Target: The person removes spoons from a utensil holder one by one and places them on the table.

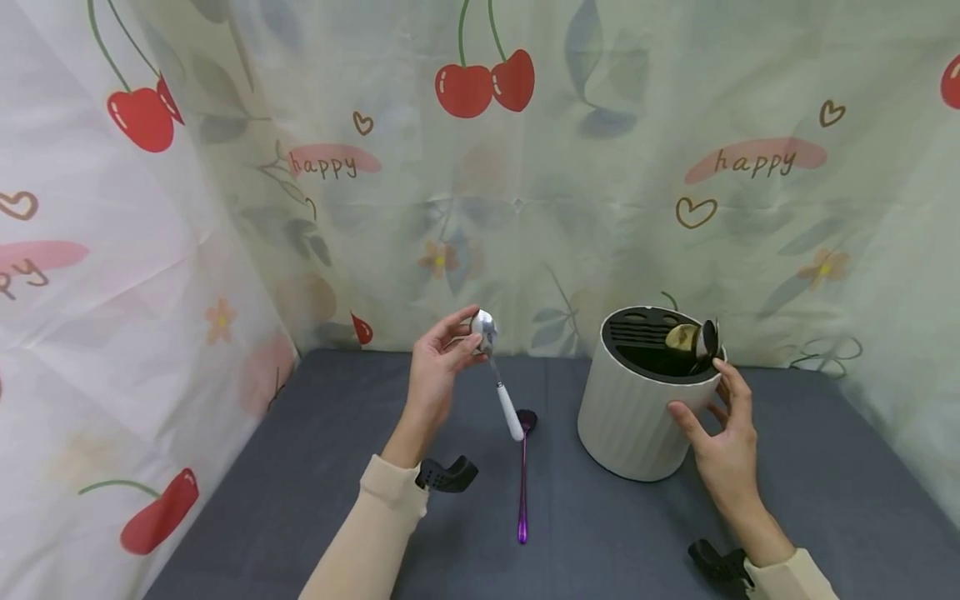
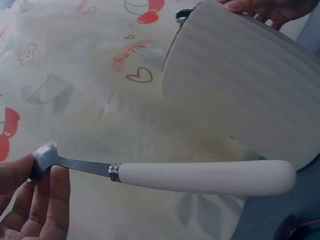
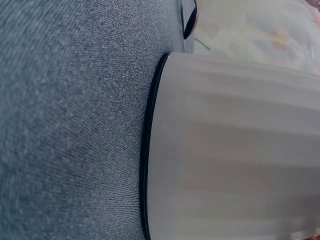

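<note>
The white holder [image 1: 637,429] has a black top with slots and round holes at its back; its larger opening contains at least 2 pieces of cutlery [image 1: 682,337], 1 gold-coloured and 1 dark, leaning toward the holder's right rim. On the curtain [image 1: 517,225] behind the holder, "happy" reads in full 2 times. Left of the holder, the left hand [image 1: 442,354] pinches a white-handled spoon [image 1: 509,410] by its metal bowl between thumb and fingers, the handle sloping down toward the holder. The right hand [image 1: 723,442] touches the holder's right side, thumb and fingers spread along wall and rim. A purple spoon [image 1: 522,492] lies left of the holder on the grey table [image 1: 300,517].
</note>
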`<state>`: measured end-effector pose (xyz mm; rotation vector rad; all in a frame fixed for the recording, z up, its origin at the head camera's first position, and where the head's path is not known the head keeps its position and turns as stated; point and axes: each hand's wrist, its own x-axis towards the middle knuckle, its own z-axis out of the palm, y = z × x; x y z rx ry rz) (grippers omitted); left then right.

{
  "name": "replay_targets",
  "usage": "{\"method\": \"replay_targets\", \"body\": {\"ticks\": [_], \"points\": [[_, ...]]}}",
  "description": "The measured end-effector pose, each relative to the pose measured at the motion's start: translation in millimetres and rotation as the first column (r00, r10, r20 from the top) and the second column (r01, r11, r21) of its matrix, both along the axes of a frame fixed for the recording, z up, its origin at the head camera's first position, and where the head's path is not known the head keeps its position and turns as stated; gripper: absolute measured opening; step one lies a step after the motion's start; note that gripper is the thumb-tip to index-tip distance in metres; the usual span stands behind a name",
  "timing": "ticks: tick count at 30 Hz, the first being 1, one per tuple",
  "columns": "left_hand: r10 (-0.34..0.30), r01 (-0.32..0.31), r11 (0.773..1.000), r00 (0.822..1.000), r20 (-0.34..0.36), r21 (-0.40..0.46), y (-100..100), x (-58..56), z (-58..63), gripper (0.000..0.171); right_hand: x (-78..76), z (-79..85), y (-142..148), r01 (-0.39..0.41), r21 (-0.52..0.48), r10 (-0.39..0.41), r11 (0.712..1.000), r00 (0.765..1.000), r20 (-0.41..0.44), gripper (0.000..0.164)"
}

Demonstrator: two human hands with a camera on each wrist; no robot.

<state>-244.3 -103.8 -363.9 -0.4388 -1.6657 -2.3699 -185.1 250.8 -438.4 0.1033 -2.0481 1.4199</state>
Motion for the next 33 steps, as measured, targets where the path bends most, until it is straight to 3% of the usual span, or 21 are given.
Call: {"method": "replay_targets", "body": {"ticks": [10,18,26,33], "points": [[-0.056,0.088,0.981,0.982,0.182,-0.172,-16,3.7,-21.7,0.039,-0.8,-1.3,-1,-0.002,0.005,0.002,1.000,1.000,-0.012,0.086],[-0.104,0.166,0.952,0.966,0.238,-0.259,-22,4.0,-37.7,0.041,-2.5,-2.1,0,0.003,0.006,-0.003,1.000,1.000,-0.023,0.086],[-0.066,0.163,0.945,0.944,0.323,-0.283,-29,0.4,-72.2,0.038,-3.0,-3.3,0,0.010,0.013,-0.009,1.000,1.000,-0.023,0.086],[-0.113,0.241,0.923,0.915,0.386,-0.301,-28,-5.2,-97.7,0.040,-1.0,-1.2,0,0.007,0.017,-0.007,1.000,1.000,-0.024,0.086]]}}
